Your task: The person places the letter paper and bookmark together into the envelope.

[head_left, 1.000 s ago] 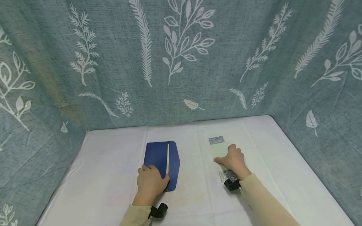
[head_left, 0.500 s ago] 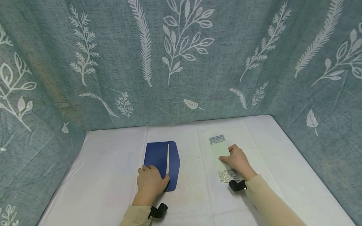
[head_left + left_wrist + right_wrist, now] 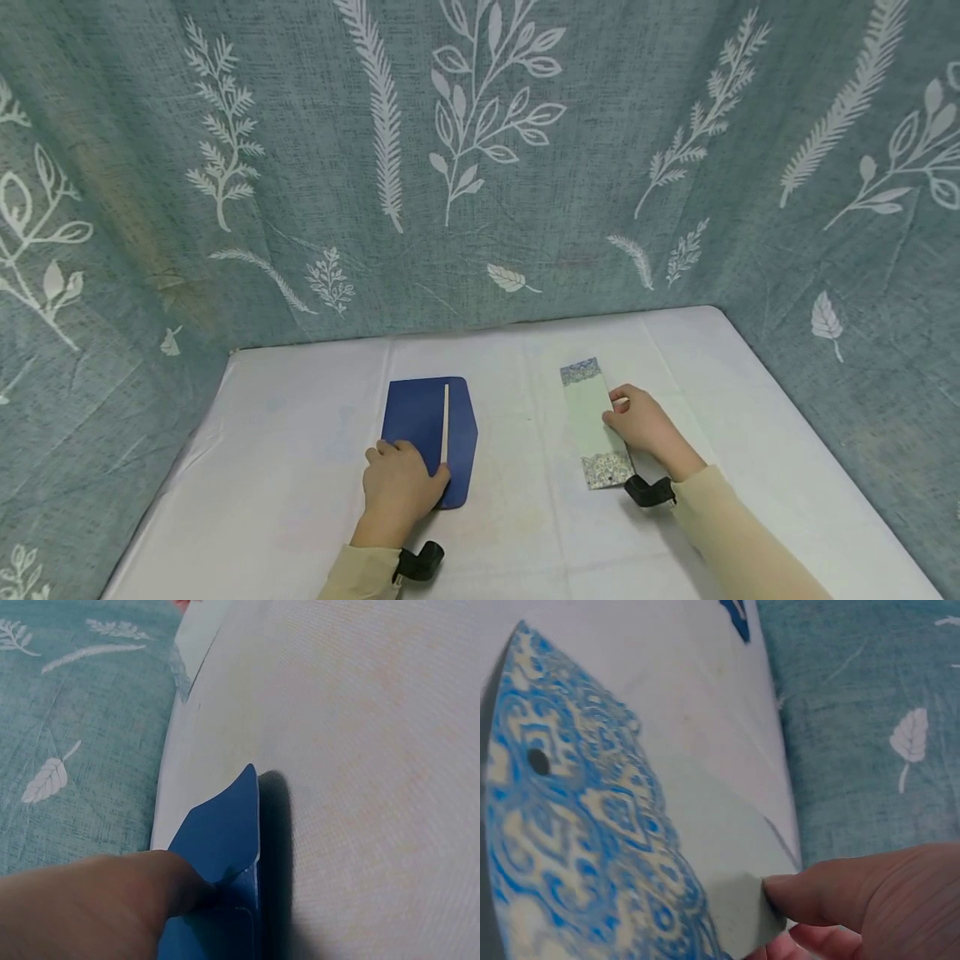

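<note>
On the white-covered table lies a dark blue envelope [image 3: 459,442] with its flap spread to the right and a narrow cream strip [image 3: 446,421] along it. My left hand [image 3: 400,483] grips its near part, the thumb [image 3: 161,881] on the blue paper in the left wrist view. To the right is a bookmark [image 3: 588,417], pale green with blue-patterned ends. Near one patterned end, the right wrist view shows a small hole [image 3: 538,762]. My right hand [image 3: 645,427] pinches the bookmark's right long edge, thumb on top, fingers partly hidden beneath.
A white cloth [image 3: 285,467] covers the table. Green-blue curtains [image 3: 480,167] with white leaf prints stand behind it and at both sides. A black wrist camera [image 3: 422,562] sits on the left wrist, another black camera [image 3: 648,491] on the right.
My right hand has moved right to the bookmark's long edge, uncovering more of its green middle. The bookmark has shifted slightly right. My left hand and the envelope stay put.
</note>
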`<state>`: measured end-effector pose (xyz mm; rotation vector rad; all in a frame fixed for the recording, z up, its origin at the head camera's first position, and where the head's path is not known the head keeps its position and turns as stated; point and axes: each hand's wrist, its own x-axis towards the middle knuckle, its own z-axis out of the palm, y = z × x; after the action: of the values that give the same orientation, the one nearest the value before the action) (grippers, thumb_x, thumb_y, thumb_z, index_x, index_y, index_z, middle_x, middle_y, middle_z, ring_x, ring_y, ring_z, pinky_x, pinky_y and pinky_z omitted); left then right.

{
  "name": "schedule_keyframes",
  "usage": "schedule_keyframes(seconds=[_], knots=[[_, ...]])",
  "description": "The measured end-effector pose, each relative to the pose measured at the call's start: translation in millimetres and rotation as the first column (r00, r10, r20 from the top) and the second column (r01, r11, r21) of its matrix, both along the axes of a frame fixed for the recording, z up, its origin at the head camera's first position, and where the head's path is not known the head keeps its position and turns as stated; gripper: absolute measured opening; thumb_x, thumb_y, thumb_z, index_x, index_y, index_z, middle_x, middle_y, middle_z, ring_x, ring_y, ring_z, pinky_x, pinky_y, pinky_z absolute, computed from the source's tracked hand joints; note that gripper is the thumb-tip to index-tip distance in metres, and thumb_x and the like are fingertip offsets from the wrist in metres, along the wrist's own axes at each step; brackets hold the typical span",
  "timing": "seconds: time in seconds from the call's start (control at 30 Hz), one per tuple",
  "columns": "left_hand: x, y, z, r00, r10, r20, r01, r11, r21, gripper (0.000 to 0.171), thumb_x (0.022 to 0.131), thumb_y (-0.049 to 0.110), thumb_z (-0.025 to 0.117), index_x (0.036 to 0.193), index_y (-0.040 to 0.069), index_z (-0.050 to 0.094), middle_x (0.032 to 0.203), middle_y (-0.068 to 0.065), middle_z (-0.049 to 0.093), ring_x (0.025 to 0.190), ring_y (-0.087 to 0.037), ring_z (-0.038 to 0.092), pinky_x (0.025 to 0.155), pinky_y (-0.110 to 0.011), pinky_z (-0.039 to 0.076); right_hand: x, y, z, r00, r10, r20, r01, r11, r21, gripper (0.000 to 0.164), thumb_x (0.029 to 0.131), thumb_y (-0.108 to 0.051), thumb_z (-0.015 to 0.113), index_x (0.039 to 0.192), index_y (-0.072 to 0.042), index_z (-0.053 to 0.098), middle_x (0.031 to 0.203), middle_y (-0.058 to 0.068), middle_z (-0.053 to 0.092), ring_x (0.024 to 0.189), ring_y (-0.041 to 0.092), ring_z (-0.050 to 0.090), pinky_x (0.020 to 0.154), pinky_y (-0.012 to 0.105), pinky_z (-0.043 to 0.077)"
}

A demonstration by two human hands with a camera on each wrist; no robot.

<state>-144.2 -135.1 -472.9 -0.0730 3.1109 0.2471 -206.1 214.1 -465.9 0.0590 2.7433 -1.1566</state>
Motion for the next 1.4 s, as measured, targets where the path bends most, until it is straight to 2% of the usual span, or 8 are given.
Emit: schedule_keyframes(seconds=[0.17,0.33,0.53,0.7,0.83,1.07,1.17,1.4], knots=[[0.2,-0.9,1.3,1.0,-0.001,0.023,0.001,1.0,-0.007,0.088,0.084,0.052,0.062,0.123,-0.026,0.046,0.117,-0.046,0.046,0.105,-0.055,0.048,0.067,-0.052,0.053,-0.2,1.5,8.3,1.0,0.02,0.003,-0.019,0.997,-0.078,0.039,0.092,-0.01,0.059,0.127,0.007,0.051,0.094,0.015,0.063,0.071,0.022,0.059,0.059,0.035,0.049],[-0.1,-1.5,1.3,1.0,-0.001,0.027,0.002,1.0,-0.019,0.088,0.085,0.052,0.061,0.125,-0.025,0.046,0.121,-0.047,0.044,0.108,-0.057,0.046,0.069,-0.053,0.053,-2.0,0.3,15.4,1.0,-0.006,-0.011,0.004,0.988,-0.156,0.041,0.094,-0.012,0.058,0.132,0.003,0.047,0.092,0.014,0.065,0.057,0.021,0.058,0.054,0.035,0.049],[-0.9,-1.8,-0.5,1.0,0.0,0.028,0.0,1.0,-0.023,0.088,0.084,0.052,0.062,0.124,-0.025,0.046,0.121,-0.048,0.044,0.108,-0.057,0.046,0.069,-0.052,0.053,-5.7,-6.9,15.7,0.998,-0.033,-0.05,0.018,0.963,-0.27,0.043,0.095,-0.015,0.058,0.134,0.0,0.046,0.096,0.016,0.064,0.061,0.022,0.061,0.06,0.039,0.054],[-0.8,-1.9,-0.6,0.999,0.002,0.032,-0.001,1.0,-0.022,0.088,0.084,0.051,0.062,0.124,-0.025,0.046,0.12,-0.048,0.044,0.108,-0.057,0.047,0.068,-0.052,0.053,-6.9,-22.2,13.5,0.997,-0.029,-0.071,0.003,0.94,-0.342,0.042,0.095,-0.015,0.058,0.133,-0.001,0.047,0.097,0.016,0.064,0.063,0.021,0.058,0.062,0.039,0.054],[-0.5,-1.3,0.0,0.999,-0.001,0.032,0.002,1.0,-0.024,0.088,0.084,0.051,0.062,0.124,-0.025,0.046,0.122,-0.048,0.043,0.108,-0.057,0.046,0.068,-0.052,0.053,-7.0,-36.1,12.9,0.997,-0.032,-0.075,0.004,0.936,-0.351,0.041,0.095,-0.015,0.058,0.132,-0.003,0.048,0.097,0.014,0.064,0.061,0.022,0.058,0.062,0.041,0.053],[0.8,-0.1,2.6,1.0,-0.007,0.015,0.007,1.0,-0.022,0.087,0.084,0.051,0.063,0.122,-0.025,0.047,0.12,-0.048,0.045,0.106,-0.056,0.048,0.069,-0.051,0.053,-10.4,-57.4,7.3,0.994,-0.023,-0.106,-0.012,0.948,-0.318,0.037,0.094,-0.017,0.06,0.128,-0.004,0.052,0.098,0.013,0.063,0.07,0.02,0.056,0.06,0.032,0.047],[0.8,-0.1,2.6,1.0,-0.006,0.012,0.007,1.0,-0.024,0.086,0.084,0.051,0.063,0.123,-0.025,0.047,0.121,-0.048,0.045,0.107,-0.056,0.048,0.07,-0.052,0.053,-11.9,-67.4,5.1,0.992,-0.028,-0.119,-0.012,0.948,-0.319,0.036,0.094,-0.016,0.06,0.127,-0.003,0.053,0.096,0.012,0.063,0.066,0.019,0.055,0.057,0.031,0.045],[-0.4,-0.2,2.4,1.0,-0.005,0.009,0.005,1.0,-0.022,0.087,0.084,0.052,0.062,0.123,-0.025,0.047,0.121,-0.048,0.044,0.107,-0.056,0.047,0.07,-0.052,0.053,-14.7,-89.9,2.1,0.991,-0.055,-0.123,0.003,0.92,-0.392,0.034,0.093,-0.009,0.06,0.124,0.001,0.048,0.093,0.015,0.063,0.059,0.02,0.06,0.057,0.033,0.053]])
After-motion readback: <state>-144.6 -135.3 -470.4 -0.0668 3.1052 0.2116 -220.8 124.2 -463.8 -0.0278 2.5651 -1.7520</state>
